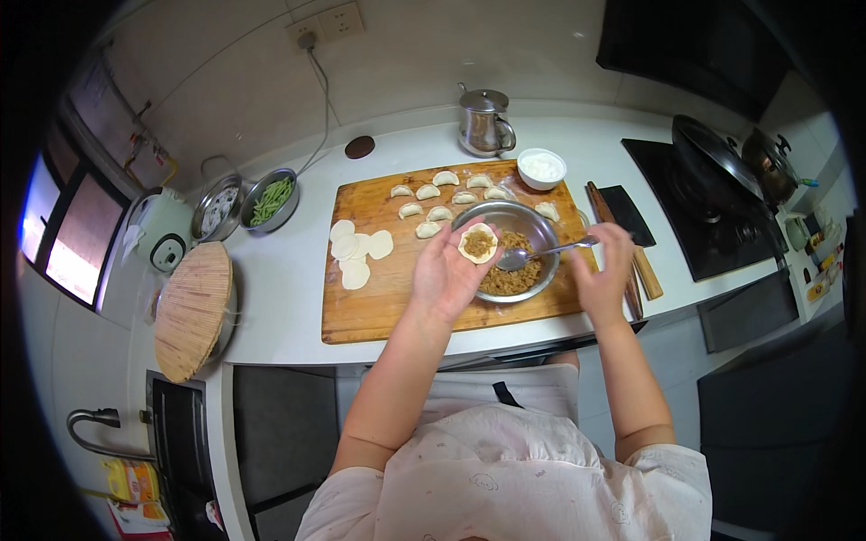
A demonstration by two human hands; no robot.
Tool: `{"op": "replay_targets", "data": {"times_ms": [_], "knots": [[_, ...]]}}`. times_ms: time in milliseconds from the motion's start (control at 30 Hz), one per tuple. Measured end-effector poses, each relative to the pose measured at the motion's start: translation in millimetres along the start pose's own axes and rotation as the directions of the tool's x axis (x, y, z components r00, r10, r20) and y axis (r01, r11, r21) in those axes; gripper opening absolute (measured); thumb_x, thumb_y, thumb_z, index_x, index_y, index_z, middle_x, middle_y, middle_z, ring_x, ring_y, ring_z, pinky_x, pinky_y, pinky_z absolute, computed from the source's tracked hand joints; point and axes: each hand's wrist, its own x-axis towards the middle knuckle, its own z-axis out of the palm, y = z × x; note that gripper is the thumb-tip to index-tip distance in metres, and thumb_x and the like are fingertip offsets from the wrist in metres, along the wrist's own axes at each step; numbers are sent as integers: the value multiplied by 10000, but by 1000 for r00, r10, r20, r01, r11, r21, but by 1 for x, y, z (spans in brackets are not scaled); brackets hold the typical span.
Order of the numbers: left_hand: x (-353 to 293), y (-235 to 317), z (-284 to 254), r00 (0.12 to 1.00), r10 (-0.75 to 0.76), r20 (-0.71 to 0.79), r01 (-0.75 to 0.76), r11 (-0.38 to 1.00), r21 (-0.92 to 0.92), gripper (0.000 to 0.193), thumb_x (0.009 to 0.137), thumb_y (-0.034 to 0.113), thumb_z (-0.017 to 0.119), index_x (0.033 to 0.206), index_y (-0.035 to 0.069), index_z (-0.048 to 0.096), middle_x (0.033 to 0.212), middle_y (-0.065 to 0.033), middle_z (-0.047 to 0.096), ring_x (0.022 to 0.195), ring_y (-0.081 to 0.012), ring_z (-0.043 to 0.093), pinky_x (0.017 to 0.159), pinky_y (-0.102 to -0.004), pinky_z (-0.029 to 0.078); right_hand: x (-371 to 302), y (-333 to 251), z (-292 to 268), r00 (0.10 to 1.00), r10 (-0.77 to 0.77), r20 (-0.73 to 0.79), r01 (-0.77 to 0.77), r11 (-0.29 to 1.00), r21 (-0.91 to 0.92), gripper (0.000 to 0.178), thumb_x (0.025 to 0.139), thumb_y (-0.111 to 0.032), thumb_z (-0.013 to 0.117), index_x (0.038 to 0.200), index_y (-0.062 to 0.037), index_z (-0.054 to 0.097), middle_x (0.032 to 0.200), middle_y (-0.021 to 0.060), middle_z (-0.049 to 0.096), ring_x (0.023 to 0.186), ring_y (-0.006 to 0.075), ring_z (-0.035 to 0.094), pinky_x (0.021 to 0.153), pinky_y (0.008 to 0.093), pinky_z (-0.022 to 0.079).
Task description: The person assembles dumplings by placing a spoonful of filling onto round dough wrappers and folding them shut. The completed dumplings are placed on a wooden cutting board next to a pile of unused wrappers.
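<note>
Palm up, my left hand (pixel 442 281) holds a round dumpling wrapper (pixel 488 255) with brown filling (pixel 477 242) on it. It is over the near-left rim of a steel bowl (pixel 544 223) of the same filling. A metal spoon (pixel 515 260) rests in that bowl, its handle crossing the right rim. My right hand (pixel 603 275) is at the handle's end, thumb and fingers apart around it; whether they press on it is hard to see. Folded dumplings (pixel 439 214) lie in loose rows on the wooden board (pixel 397 311). Flat wrappers (pixel 354 274) overlap at its left.
Behind the board stand a steel pot (pixel 485 122) and a white bowl (pixel 541 169) of white powder. A cleaver (pixel 626 216) and a rolling pin (pixel 646 273) lie at the right, beside the black cooktop (pixel 672 203). Green beans fill a steel bowl (pixel 287 216) at the left.
</note>
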Motion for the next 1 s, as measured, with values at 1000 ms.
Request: {"op": "replay_targets", "data": {"times_ms": [1000], "knots": [[-41,-23,12,972,68,224,-229,467,854,432,816,-48,576,1232,0,474,1170,-64,536,916,-83,567,721,-183,485,13,-55,13,949,1,316,-191,799,570,134,669,-67,713,772,-88,630,971,63,545,928,238,503,797,325,408]]}}
